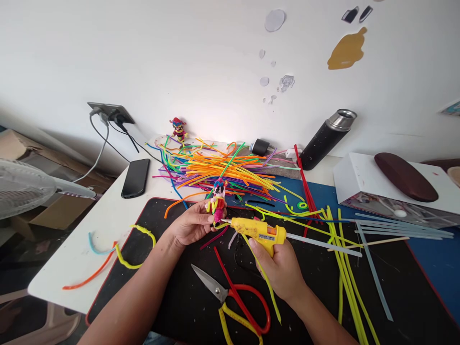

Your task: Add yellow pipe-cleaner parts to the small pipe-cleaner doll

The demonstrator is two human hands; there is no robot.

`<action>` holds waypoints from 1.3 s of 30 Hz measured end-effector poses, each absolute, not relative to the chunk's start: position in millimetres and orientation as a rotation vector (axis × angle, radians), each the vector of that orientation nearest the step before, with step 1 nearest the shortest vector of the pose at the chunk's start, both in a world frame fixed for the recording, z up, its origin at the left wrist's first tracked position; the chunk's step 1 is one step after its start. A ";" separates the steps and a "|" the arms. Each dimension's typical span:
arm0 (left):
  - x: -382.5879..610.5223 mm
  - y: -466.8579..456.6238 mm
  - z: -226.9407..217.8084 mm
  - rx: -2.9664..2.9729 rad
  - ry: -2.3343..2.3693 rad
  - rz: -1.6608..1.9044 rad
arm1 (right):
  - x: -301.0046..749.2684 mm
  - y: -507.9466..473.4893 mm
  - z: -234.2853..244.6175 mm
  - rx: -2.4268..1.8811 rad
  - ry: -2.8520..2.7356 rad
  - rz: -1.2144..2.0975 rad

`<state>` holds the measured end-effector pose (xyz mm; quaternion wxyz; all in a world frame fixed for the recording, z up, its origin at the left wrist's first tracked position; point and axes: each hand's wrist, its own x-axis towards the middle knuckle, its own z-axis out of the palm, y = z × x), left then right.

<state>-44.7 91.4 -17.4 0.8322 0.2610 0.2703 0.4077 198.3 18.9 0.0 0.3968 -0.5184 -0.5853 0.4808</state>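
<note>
In my left hand [192, 223] is a small pipe-cleaner doll [218, 203] with a red and blue head and a pink lower body, pinched upright between the fingers. My right hand [278, 268] is wrapped around the handle of a yellow glue gun [257, 231]. Its nozzle points left and meets the doll's lower part; whether glue is coming out is too small to tell. A clear glue stick [323, 243] sticks out of the gun's back. A yellow-green pipe cleaner [266, 280] runs from near the doll down past my right hand.
Scissors [219, 290] lie open on the black mat [172, 297]. Behind is a heap of coloured pipe cleaners [223, 167] and a second doll [178, 129]. A phone [135, 178] lies left; a black flask [327, 139], white box [350, 177] and glue sticks [377, 278] are right.
</note>
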 end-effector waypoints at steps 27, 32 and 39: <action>-46.2 92.3 -18.3 0.581 0.559 0.872 | 199.7 22.5 3.6 -1.229 -1.587 1.186; -45.5 92.0 -18.6 0.586 0.539 0.879 | 200.5 22.4 0.7 -1.254 -1.592 1.189; -45.5 91.5 -16.1 0.575 0.554 0.871 | 199.0 23.2 5.8 -1.243 -1.562 1.175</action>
